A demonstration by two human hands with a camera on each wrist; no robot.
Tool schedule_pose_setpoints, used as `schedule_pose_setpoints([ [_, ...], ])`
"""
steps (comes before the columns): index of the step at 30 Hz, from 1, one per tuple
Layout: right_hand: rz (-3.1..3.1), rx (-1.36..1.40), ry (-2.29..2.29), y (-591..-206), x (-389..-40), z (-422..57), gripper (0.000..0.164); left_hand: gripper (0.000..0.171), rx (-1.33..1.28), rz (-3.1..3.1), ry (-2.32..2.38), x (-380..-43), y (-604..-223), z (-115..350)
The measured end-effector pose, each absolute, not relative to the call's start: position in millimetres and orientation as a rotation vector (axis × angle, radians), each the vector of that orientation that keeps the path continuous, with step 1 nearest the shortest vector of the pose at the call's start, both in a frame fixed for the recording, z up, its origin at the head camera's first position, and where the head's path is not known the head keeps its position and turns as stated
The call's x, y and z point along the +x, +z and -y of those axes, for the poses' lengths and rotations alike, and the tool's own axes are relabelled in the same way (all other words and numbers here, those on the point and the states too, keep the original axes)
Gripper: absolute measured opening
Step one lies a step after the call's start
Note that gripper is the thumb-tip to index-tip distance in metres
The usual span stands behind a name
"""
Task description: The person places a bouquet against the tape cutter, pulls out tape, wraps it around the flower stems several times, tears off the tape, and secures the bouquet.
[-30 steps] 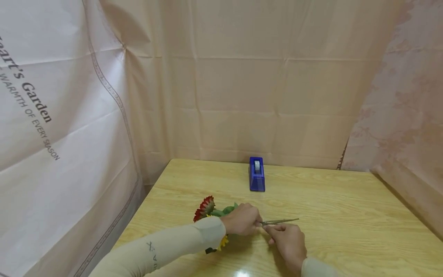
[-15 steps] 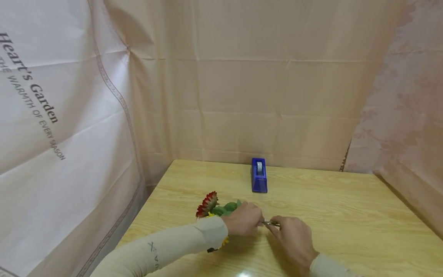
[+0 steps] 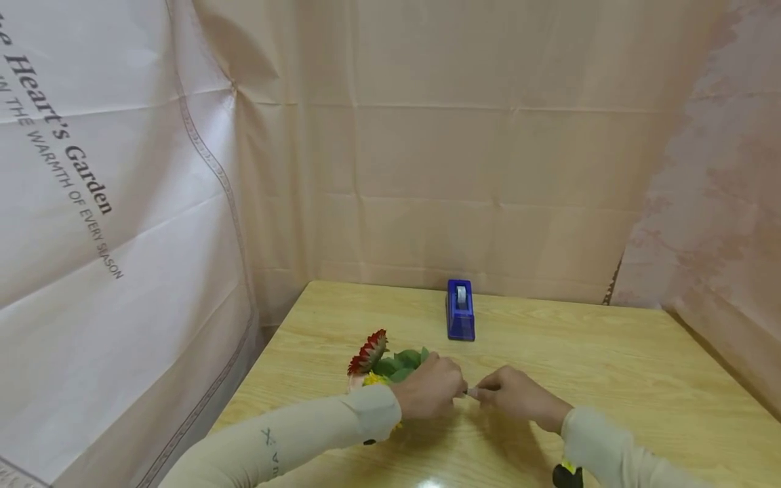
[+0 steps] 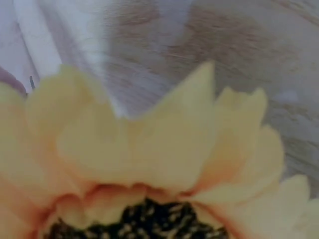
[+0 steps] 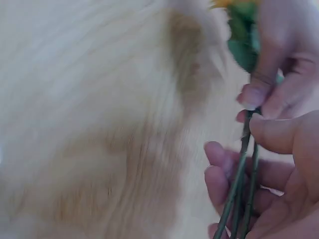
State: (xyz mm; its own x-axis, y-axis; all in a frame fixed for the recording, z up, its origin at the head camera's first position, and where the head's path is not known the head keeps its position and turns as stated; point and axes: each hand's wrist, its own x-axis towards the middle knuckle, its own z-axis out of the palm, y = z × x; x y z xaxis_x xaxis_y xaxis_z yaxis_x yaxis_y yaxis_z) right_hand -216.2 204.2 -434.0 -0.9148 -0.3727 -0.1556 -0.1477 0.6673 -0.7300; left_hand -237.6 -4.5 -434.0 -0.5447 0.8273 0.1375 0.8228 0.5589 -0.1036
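My left hand point(image 3: 433, 386) grips a small bunch of artificial flowers by the stems point(image 5: 239, 186), just below the green leaves point(image 3: 405, 362). A red flower point(image 3: 369, 352) sticks out beyond the left forearm, and yellow petals point(image 3: 374, 378) show beneath it. Close up in the left wrist view is a sunflower point(image 4: 144, 144) with a dark centre. My right hand point(image 3: 515, 396) meets the left at the stems; in the right wrist view its thumb point(image 5: 274, 132) presses on them while the fingers curl behind. A small pale bit shows between the hands in the head view.
A blue tape dispenser point(image 3: 460, 313) with a clear roll stands at the back of the wooden table point(image 3: 610, 366). Cloth curtains point(image 3: 427, 149) hang behind and at both sides. Under the right sleeve a dark thing with a yellow bit point(image 3: 567, 474) shows.
My right hand has turned at the stems, its forearm swinging out to the right; the stem ends are now hidden in the head view. The left hand keeps its grip. The view has shifted slightly.
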Motion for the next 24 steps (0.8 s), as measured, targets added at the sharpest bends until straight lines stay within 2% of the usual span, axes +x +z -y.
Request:
schedule_pose_setpoints([
  [6,-2.377,-0.331,-1.174,-431.6,-223.1,-209.8,0.038,0.011,-1.403,2.598,0.065,-238.0,-439.4,5.9],
  [14,-2.303,-0.268,-1.259,-436.0,-226.8,-211.0,0.027,0.012,-1.426,2.581,0.062,-238.5,-441.5,6.9],
  [24,-2.335,-0.298,-1.447,-446.4,-221.6,-212.2,0.025,0.010,-1.401,2.673,-0.080,-242.3,-444.0,4.6],
])
